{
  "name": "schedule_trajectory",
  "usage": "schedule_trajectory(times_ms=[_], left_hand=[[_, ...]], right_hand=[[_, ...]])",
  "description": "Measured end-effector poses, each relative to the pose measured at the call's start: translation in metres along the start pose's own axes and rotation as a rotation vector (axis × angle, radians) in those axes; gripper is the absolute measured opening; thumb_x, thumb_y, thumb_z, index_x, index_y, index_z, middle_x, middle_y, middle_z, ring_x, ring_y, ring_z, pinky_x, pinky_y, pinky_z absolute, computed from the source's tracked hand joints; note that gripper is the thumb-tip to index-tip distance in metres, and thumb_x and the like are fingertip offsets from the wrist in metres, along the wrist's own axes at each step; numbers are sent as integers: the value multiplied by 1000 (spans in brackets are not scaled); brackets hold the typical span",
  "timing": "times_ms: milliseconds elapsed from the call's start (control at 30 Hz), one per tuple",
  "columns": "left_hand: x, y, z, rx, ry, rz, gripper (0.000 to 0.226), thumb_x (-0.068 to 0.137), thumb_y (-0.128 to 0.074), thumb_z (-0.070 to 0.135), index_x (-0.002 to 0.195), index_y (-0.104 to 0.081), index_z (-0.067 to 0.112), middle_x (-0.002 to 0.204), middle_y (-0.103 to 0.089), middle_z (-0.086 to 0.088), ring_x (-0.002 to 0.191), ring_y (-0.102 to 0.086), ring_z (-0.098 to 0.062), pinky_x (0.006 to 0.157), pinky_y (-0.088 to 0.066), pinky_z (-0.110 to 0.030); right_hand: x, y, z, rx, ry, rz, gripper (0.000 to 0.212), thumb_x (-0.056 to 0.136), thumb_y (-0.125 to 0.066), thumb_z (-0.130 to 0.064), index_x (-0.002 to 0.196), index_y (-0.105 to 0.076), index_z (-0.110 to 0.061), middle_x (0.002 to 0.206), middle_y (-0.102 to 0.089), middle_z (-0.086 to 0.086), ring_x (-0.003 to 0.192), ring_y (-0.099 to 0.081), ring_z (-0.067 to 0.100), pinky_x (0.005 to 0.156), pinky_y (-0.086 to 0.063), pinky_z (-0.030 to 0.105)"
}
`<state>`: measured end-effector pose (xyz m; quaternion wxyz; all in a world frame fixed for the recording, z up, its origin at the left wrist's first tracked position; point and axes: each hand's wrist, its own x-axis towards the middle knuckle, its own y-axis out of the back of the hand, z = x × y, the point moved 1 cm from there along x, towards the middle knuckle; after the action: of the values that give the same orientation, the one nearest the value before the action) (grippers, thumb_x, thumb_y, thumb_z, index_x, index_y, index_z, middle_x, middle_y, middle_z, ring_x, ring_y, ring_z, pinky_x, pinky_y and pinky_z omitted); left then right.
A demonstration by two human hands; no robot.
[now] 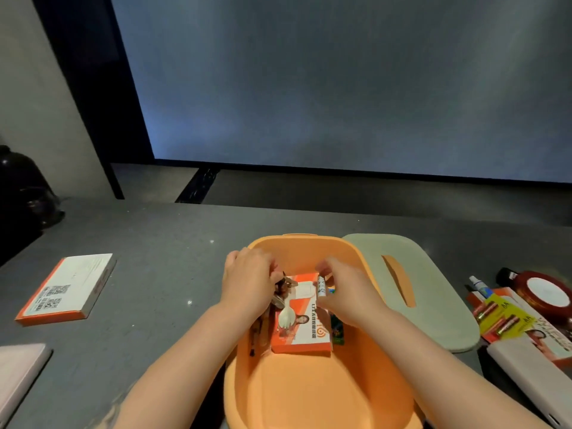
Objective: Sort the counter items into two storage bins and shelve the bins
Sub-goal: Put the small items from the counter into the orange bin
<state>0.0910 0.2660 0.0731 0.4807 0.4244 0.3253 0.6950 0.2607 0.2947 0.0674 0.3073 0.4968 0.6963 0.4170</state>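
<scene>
Orange bin (312, 394) on counter (161, 274): I see my left hand (247, 278) fingers gripping keys (283, 289), right hand (346, 289) pinching a small tube (321, 285) above an orange box (305, 323).

Head view. An orange storage bin (309, 382) stood on the grey counter (154, 274), both hands lowered inside it. The left hand (247, 280) gripped dark metal items (280, 289), not identifiable, at the bin's left inner wall. The right hand (346, 289) pinched a small white tube (322, 284) above an orange-and-white box (305, 323) lying in the bin, on which rested a white plastic spork (286, 314). A pale green lid (414, 289) lay just right of the bin; beyond it were AA batteries (501, 317). Left of the bin, well apart, lay another orange-edged box (66, 289).
</scene>
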Motion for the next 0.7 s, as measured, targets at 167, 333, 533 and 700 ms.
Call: schedule_trajectory(times_ms=[167,333,533,700], left_hand=[[-3,-5,-5,154,-86,-54,16,88,-59,23,79,-71,28,85,-63,9,93,-48,-14,92,-23,-27],[-5,-2,-3,129,-92,-58,15,89,-58,21,89,-70,28,93,-64,9,101,-49,-15,101,-23,-29],[-28,18,-13,-106,-6,190,20,88,-56,17,96,-66,32,101,-64,15,104,-51,-9,101,-22,-27],[-60,38,-26,-164,48,204,15,87,-58,21,96,-65,32,99,-60,18,103,-51,-7,96,-25,-25]], right_hand=[[14,-20,-10,27,56,-142,60,72,-80,-19,122,-48,-28,111,-63,-4,92,-60,14,80,-55,36],[14,-22,-10,-5,98,-121,64,75,-78,-14,129,-46,-26,122,-62,-2,104,-60,17,84,-53,33],[-3,-12,-9,84,72,-29,48,80,-72,-9,121,-55,-28,118,-59,-11,95,-59,6,78,-54,25],[-32,-3,-29,180,67,57,49,74,-77,-12,116,-57,-29,111,-62,-13,101,-58,8,82,-51,27]])
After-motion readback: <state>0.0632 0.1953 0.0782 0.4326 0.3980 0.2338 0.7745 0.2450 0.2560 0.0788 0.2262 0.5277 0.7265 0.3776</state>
